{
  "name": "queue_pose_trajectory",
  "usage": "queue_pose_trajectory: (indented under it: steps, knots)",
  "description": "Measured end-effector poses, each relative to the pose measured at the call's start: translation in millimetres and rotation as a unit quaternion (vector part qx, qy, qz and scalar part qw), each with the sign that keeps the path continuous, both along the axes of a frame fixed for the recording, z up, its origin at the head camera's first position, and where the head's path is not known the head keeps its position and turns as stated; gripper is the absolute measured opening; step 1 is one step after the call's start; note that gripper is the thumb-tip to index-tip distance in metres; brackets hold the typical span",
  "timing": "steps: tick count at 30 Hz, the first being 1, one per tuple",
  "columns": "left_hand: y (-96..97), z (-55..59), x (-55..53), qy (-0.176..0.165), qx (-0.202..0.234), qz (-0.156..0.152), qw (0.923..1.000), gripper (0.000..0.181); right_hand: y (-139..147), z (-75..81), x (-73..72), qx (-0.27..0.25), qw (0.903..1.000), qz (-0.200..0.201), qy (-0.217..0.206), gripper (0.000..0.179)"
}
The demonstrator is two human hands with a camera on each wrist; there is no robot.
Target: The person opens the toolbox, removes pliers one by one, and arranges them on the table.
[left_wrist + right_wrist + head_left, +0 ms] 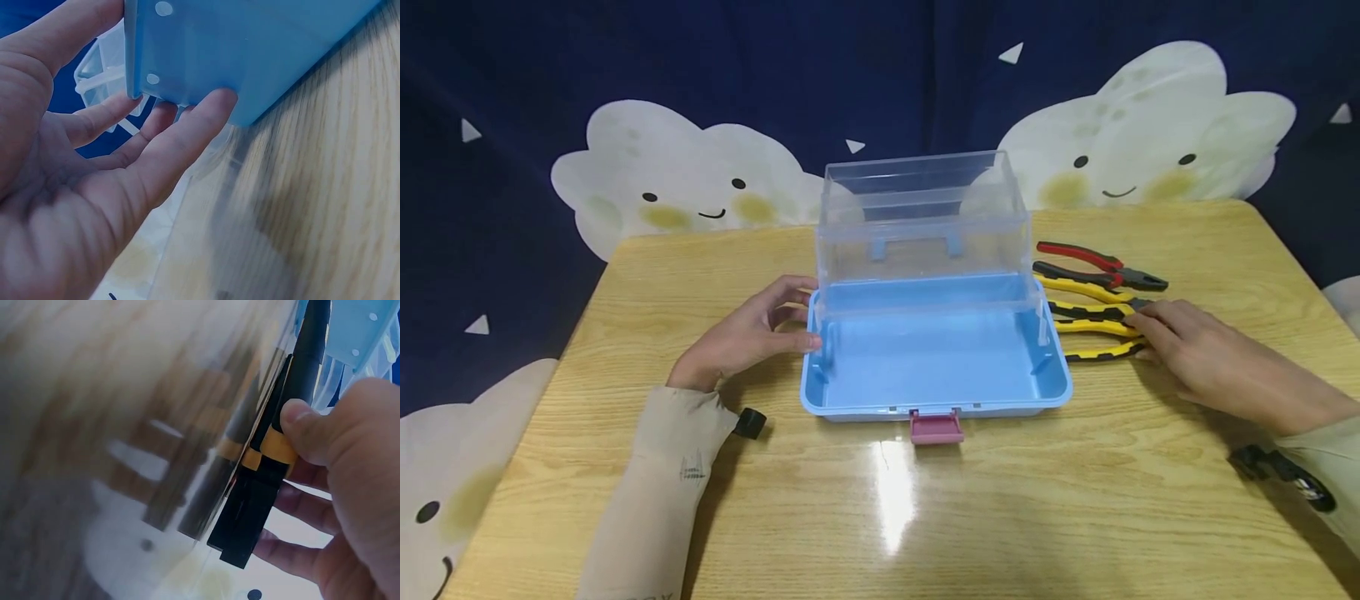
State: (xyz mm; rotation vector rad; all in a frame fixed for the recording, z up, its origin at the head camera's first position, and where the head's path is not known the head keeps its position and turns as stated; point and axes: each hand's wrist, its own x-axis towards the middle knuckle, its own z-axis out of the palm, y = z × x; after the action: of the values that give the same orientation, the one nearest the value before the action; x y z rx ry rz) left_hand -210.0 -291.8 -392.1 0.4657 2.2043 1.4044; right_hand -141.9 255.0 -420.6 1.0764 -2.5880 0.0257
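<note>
A light-blue plastic toolbox [936, 354] stands on the table, its clear lid [925, 196] raised at the back and its pink latch [936, 428] hanging at the front. My left hand [748, 333] holds the box's left end, thumb at the rim and fingers against the outer wall [250, 50]. On the right side, my right hand [1195, 354] pinches yellow-and-black pliers [278, 447] near the jaws, thumb on one side and fingers on the other. Another yellow-and-black pair of pliers [1078, 287] lies just behind, partly covered. Farther back are red-and-black pliers [1078, 252].
The wooden table [865, 517] reaches back to a dark blue curtain [760, 58] printed with white clouds. A black wrist mount [749, 423] juts from the left sleeve, another [1281, 475] from the right. The box stands immediately left of the pliers' handles.
</note>
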Motion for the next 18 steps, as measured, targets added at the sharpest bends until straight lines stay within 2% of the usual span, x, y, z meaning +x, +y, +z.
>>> queue_pose_trajectory:
  steps: [12, 16, 18]
  knots:
    - [0.3, -2.6, 0.1, -0.003, 0.002, -0.003, 1.0000, 0.075, 3.2, -8.6, -6.4, 0.008, 0.9993, 0.035, 0.012, 0.077]
    - [0.1, -4.7, -1.6, -0.001, 0.005, -0.009, 0.9999, 0.075, 4.0, -9.3, -8.1, 0.012, 0.9994, 0.031, 0.003, 0.077]
    - [-0.4, -5.4, -2.4, 0.002, 0.001, -0.009, 1.0000, 0.074, 3.8, -8.9, -9.1, 0.012, 0.9996, 0.022, -0.010, 0.070]
